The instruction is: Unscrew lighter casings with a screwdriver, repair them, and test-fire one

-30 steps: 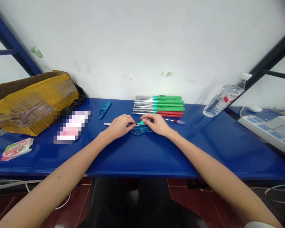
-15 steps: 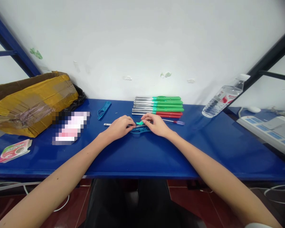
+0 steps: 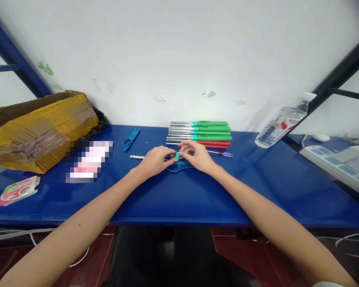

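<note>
Between my fingertips is a small green plastic piece (image 3: 176, 155), shaped like a lighter trigger. My left hand (image 3: 158, 160) pinches its left side with thumb and forefinger. From the right, my right hand (image 3: 197, 156) pinches at the same piece. Just under my fingers lies a blue handle half (image 3: 179, 166) of a long-nosed lighter, partly covered by both hands. A silver metal tube (image 3: 135, 157) pokes out left of my left hand. Away to the left rests another blue handle half (image 3: 131, 138). A screwdriver (image 3: 225, 154) with a purple clear handle lies beyond my right hand.
Several long-nosed lighters with green handles (image 3: 214, 129) and red handles (image 3: 214, 144) lie in a row by the wall. A water bottle (image 3: 283, 121) and power strip (image 3: 338, 163) are right. A taped cardboard box (image 3: 44, 131) and small printed carton (image 3: 19, 190) are left.
My left hand has shifted slightly right, closing around the green piece. My right fingers have come nearer to it, and less of the green piece shows now.
</note>
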`<state>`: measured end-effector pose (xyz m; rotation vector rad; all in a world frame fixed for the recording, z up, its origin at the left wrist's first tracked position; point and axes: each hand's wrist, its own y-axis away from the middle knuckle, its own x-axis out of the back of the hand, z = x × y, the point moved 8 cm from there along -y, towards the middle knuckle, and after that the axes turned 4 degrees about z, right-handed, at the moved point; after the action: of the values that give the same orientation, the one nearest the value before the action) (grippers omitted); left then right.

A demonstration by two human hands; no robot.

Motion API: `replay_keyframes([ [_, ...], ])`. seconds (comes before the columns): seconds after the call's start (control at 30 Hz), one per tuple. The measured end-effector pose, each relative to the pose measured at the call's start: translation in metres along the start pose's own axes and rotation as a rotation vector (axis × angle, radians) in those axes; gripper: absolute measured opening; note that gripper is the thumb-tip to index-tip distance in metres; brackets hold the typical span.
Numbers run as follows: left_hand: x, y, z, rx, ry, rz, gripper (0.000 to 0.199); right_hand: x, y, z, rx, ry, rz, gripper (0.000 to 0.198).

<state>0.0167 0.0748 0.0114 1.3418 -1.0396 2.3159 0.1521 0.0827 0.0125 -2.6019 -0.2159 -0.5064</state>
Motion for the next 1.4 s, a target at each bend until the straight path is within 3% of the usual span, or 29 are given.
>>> replay_keyframes([
  [0.13,-0.003,-0.001,-0.001,-0.005,0.017,0.0,0.016,0.0,0.001,0.003,0.011,0.045,-0.011,0.031],
  [0.23,-0.001,-0.001,-0.003,0.014,0.039,0.016,0.018,0.005,0.002,0.004,0.048,0.212,0.007,0.039],
  [0.37,-0.001,0.0,-0.007,0.069,0.122,0.051,0.019,0.009,0.002,0.005,0.062,0.412,0.034,0.021],
  [0.57,-0.001,-0.001,-0.009,0.085,0.213,0.077,0.019,0.003,0.001,0.012,-0.006,0.347,-0.042,0.005],
  [0.9,0.006,-0.002,-0.012,0.115,0.172,0.077,0.024,0.004,0.003,0.011,0.0,0.325,-0.078,0.008],
  [1.0,0.01,-0.002,-0.01,0.073,0.097,0.09,0.028,0.011,0.005,0.001,0.071,0.397,-0.009,0.02],
  [1.13,0.014,-0.002,-0.007,0.022,0.047,0.127,0.033,0.014,0.01,-0.022,0.278,0.539,0.033,0.044],
  [1.23,0.012,-0.002,-0.006,0.011,0.074,0.126,0.03,0.008,0.013,-0.03,0.347,0.562,-0.029,0.038],
  [1.4,0.003,-0.001,-0.006,-0.004,0.174,0.07,0.031,0.004,0.011,-0.025,0.311,0.574,-0.063,0.021],
])
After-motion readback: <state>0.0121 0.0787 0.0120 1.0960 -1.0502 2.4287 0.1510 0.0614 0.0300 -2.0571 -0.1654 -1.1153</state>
